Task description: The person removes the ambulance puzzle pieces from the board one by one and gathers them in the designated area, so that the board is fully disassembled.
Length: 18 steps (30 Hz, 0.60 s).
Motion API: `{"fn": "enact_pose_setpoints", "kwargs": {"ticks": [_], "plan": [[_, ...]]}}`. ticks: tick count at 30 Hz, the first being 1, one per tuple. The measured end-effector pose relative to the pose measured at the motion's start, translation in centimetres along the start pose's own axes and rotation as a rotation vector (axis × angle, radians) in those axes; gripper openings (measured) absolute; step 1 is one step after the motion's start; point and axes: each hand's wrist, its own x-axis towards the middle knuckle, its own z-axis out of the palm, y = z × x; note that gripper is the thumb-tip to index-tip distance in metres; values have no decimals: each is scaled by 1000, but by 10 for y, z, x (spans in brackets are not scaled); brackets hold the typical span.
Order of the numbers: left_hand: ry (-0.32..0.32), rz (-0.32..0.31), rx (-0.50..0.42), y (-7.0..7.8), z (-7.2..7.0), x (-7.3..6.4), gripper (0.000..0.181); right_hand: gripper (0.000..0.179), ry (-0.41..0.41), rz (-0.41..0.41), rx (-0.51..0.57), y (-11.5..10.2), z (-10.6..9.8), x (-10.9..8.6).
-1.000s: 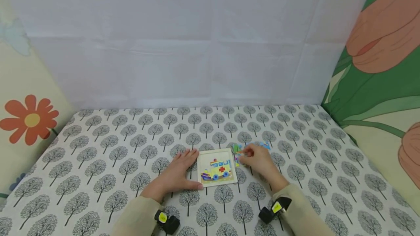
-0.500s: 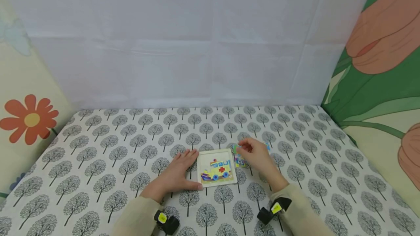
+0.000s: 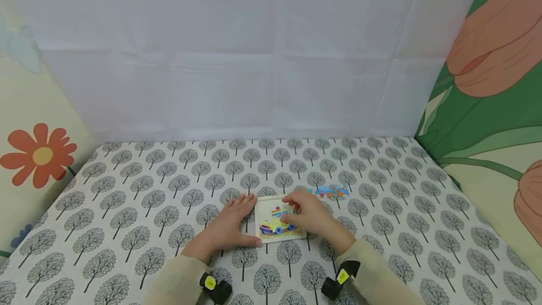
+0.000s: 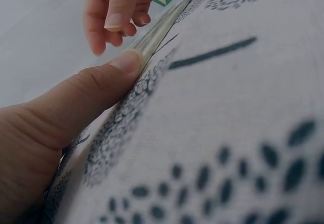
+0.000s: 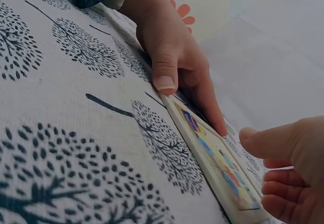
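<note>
A square puzzle board (image 3: 267, 204) with a pale frame lies on the cloth, its picture a yellow ambulance with a red cross. My left hand (image 3: 226, 227) rests flat along the board's left side, fingers straight. Its thumb (image 4: 111, 75) touches the near edge in the left wrist view. Above the board's right part, my right hand (image 3: 311, 218) hovers with bent fingers. In the right wrist view its fingertips (image 5: 248, 134) stand apart, and no piece shows between them. Several loose blue puzzle pieces (image 3: 336, 192) lie just beyond that hand, which hides part of the ambulance.
A white cloth (image 3: 190, 229) printed with grey trees covers the table. Behind it hangs a white sheet (image 3: 237, 93), with flower-patterned walls (image 3: 499, 116) at both sides. Black wrist cameras (image 3: 216, 288) sit on both sleeves.
My right hand has moved left and nearer from the loose pieces to over the board, uncovering the blue pieces behind it. My left hand and the board have stayed in place.
</note>
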Motion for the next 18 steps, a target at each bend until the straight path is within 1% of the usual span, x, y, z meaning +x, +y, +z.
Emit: {"fn": "enact_pose_setpoints", "kwargs": {"ticks": [3,7,9,18], "plan": [[4,9,2,-1,1,0,109,43,-65,36,-39,-4,3,2],[8,16,5,-1,1,0,108,46,-105,45,-83,-8,5,5],[7,17,7,-1,0,0,108,45,-115,42,-110,-8,6,6],[3,19,9,-3,1,0,108,38,-185,81,-216,-16,6,15]]}}
